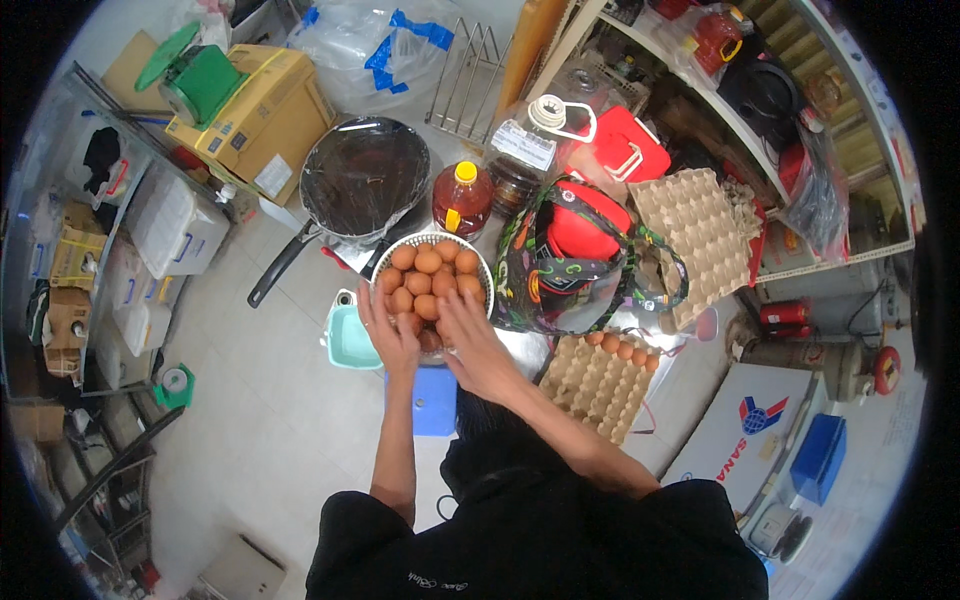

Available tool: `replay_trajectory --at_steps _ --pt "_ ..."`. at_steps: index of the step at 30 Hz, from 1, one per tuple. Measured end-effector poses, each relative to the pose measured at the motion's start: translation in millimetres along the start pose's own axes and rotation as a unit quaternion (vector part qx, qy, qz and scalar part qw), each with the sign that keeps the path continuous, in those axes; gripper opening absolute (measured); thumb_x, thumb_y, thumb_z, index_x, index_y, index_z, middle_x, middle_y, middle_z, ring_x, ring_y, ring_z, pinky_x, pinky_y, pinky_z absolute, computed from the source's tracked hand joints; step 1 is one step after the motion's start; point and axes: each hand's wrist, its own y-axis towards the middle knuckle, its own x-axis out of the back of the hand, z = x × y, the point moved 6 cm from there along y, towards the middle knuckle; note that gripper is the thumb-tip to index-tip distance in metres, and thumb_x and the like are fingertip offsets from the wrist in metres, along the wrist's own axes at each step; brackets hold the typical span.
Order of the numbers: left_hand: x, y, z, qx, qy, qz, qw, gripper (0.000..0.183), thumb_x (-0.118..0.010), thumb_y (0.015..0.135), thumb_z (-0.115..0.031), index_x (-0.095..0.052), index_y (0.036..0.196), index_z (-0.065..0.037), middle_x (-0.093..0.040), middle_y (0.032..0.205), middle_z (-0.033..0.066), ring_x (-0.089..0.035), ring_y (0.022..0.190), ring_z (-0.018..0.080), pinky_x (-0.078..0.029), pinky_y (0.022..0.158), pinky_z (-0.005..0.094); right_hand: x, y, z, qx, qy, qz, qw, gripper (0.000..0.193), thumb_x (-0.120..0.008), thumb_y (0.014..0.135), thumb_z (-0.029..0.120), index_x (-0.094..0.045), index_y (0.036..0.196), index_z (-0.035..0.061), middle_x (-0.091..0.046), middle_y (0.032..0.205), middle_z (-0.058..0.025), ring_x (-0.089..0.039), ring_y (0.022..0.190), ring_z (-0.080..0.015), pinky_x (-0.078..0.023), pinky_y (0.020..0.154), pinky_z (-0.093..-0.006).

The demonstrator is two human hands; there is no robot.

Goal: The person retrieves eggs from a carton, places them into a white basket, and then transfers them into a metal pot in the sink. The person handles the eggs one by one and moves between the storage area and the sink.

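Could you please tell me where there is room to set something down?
The widest bare patch is the floor between the white bins and the mint tub. On the metal table, a strip shows between the basket and egg tray. Beyond the basket, the pan, bottle and bag crowd together.

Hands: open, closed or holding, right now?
Left hand: open, at the left side of the eggs.
Right hand: open, over the eggs.

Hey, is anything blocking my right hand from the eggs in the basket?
Nothing visible does. Your right hand reaches over the basket, its fingers over the eggs; the yellow-capped bottle stands beyond the far rim.
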Motion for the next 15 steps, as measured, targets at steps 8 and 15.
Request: replay_trajectory --at_steps 8,15 --pt "-25.1 23.5 113.1 0.345 -0.355 0.019 0.869 0.064 -0.041 0.115 -0.047 -0.052 0.15 0.005 -0.057 0.149 0.0177 -0.053 0.138 0.0272 -0.039 0.118 0.0407 -54.9 -91.0 -89.5 -0.397 0.296 0.113 0.861 0.073 -0.07 0.101 0.039 -0.041 0.154 -0.0016 -0.067 0.135 -0.0171 -0.069 0.113 -0.0282 -0.059 0.088 -0.0391" --pt "-33.0 11.9 113.8 0.363 -0.367 0.106 0.85 0.061 -0.05 0.112 -0.05 -0.059 0.143 0.001 -0.064 0.138 0.012 -0.06 0.128 0.0217 -0.048 0.108 0.0382 26.0 -94.7 -60.6 -0.332 0.319 0.235 0.856 0.061 -0.06 0.104 0.055 -0.062 0.14 0.0049 -0.074 0.12 -0.0158 -0.073 0.102 -0.0276 -0.058 0.089 -0.038"
